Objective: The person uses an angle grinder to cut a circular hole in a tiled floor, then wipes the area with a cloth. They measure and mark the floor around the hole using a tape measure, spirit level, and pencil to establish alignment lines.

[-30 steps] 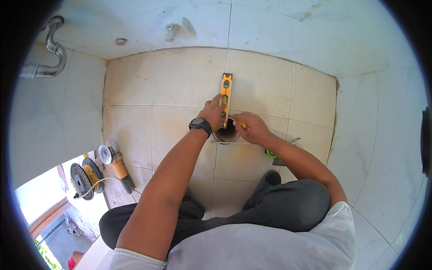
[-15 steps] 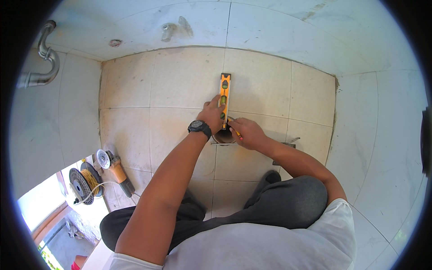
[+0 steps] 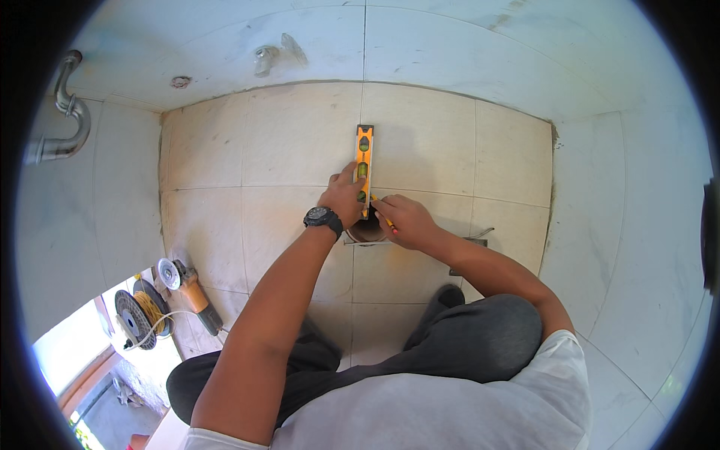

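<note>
An orange spirit level [image 3: 364,154] with several green vials lies on the beige floor tiles, pointing away from me. Its near end reaches the rim of a round drain opening [image 3: 367,232] in the floor. My left hand [image 3: 343,198], with a black watch at the wrist, holds the level from its left side, fingers across its edge. A slim yellow pencil [image 3: 390,226] with a red end is pinched in my right hand [image 3: 409,220]. Its tip is at the level's right edge, near the opening; the exact contact point is too small to make out.
A metal piece [image 3: 475,242], partly covered by my right forearm, lies on the floor. At the left are an angle grinder [image 3: 193,292] and a cable reel [image 3: 135,319] with yellow cord. A chrome drain pipe [image 3: 78,127] juts from the left wall. White tiled walls enclose the floor.
The whole view has shifted slightly, so the level and both hands appear a little further left. Both hands keep their hold; the pencil stays beside the level's edge.
</note>
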Motion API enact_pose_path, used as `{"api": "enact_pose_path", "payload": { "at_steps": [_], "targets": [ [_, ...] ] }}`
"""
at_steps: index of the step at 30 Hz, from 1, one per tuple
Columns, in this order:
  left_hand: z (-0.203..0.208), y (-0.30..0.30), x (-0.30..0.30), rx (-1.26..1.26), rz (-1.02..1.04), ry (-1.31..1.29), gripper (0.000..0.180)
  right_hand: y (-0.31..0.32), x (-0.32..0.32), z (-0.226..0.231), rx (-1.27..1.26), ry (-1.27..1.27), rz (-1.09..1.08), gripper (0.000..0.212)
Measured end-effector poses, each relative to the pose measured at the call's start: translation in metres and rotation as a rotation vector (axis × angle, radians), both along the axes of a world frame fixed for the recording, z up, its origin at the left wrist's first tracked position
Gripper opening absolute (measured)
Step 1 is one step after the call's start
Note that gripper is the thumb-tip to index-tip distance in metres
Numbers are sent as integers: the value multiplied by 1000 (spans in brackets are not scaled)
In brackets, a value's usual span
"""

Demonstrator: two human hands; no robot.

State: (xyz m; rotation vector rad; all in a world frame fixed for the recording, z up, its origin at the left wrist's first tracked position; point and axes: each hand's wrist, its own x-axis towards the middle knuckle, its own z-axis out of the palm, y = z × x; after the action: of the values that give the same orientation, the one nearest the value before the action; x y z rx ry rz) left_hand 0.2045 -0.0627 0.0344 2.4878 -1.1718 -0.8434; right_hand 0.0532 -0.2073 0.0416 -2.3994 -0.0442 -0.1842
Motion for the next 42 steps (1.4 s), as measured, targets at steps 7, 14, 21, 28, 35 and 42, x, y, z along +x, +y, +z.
{"api": "enact_pose_path", "payload": {
  "at_steps": [7, 14, 21, 28, 35, 42],
  "targets": [
    [1, -2, 0, 3, -1, -1, 65, -3, 0, -5, 29, 72, 36, 22],
    [3, -3, -1, 30, -6, 0, 66, -1, 1, -8, 5, 205, 56, 24],
    [3, -4, 0, 26, -3, 2, 67, 1, 0, -12, -28, 288, 111, 40],
    [2, -4, 0, 32, -12, -22, 66, 1, -1, -11, 18, 224, 109, 37],
    [-2, -3, -2, -15, 6, -16, 66, -35, -17, 17, 75, 22, -134, 21],
    [12, -12, -6, 77, -4, -67, 63, -72, -109, 35, -355, 543, 134, 40]
  ]
}}
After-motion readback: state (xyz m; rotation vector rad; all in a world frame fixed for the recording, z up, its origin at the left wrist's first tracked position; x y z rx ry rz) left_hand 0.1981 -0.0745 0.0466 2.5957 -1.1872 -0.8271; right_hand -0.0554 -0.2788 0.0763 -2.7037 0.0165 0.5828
